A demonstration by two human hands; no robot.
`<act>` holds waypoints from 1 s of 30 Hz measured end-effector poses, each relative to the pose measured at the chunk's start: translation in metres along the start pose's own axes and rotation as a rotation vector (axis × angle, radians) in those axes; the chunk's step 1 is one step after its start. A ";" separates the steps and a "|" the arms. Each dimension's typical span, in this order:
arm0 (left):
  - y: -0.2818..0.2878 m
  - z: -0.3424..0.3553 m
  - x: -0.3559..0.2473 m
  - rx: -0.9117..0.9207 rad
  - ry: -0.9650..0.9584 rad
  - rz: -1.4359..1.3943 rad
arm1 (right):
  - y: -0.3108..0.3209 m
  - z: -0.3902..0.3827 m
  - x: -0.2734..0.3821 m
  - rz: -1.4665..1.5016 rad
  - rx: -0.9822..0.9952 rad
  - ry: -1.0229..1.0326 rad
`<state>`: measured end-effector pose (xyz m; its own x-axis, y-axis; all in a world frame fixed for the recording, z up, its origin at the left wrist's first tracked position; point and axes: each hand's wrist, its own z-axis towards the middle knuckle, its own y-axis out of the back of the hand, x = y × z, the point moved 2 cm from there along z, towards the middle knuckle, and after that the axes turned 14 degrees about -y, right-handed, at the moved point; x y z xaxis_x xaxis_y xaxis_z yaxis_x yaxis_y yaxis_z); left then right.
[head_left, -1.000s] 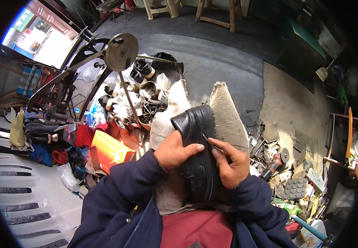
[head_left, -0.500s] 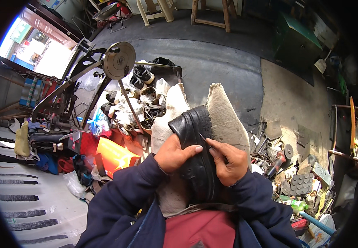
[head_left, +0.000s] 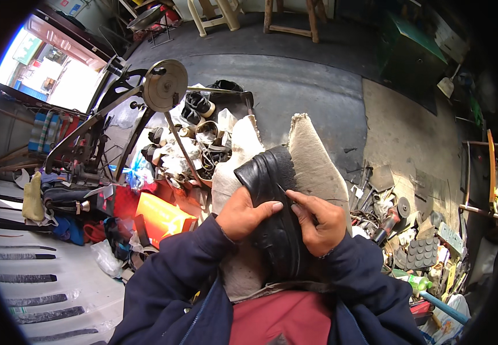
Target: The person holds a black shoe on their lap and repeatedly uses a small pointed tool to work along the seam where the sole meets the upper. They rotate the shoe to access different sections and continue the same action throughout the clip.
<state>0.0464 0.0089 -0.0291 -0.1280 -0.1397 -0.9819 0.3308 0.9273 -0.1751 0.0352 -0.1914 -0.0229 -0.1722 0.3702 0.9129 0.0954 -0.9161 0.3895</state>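
The left hand, partly curled, grips the shoe (head_left: 275, 238); the right hand (head_left: 321, 225) tightly pinches a thin tool (head_left: 282, 188), which could jab the left hand (head_left: 242, 216) if the shoe shifts.

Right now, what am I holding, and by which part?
Left hand grips the black shoe by its upper; right hand pinches something thin, its held part hidden.

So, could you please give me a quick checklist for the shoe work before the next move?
1. Black leather shoe steadied by the bare left hand: ok.
2. Thin, pointed item pinched in the fingers of the bare right hand: ok.
3. Item's exact kind: cannot tell, too small.
4. Off-white cloth lying beneath the shoe: ok.
5. Item's tip fully inside the shoe's material: cannot tell.
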 end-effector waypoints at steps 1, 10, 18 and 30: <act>-0.001 -0.001 0.000 -0.016 -0.012 0.006 | 0.000 -0.004 -0.001 -0.052 -0.010 0.029; -0.005 -0.002 -0.001 -0.077 -0.029 -0.045 | 0.009 -0.010 -0.007 0.096 0.156 -0.160; -0.006 0.000 -0.001 -0.086 0.018 -0.085 | 0.018 -0.015 -0.002 0.328 0.269 -0.477; -0.006 0.000 -0.002 -0.089 0.009 -0.081 | 0.012 -0.006 -0.005 0.352 0.294 -0.464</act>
<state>0.0442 0.0035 -0.0263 -0.1590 -0.2125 -0.9641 0.2344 0.9405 -0.2459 0.0314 -0.2047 -0.0232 0.3536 0.1443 0.9242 0.3445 -0.9387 0.0147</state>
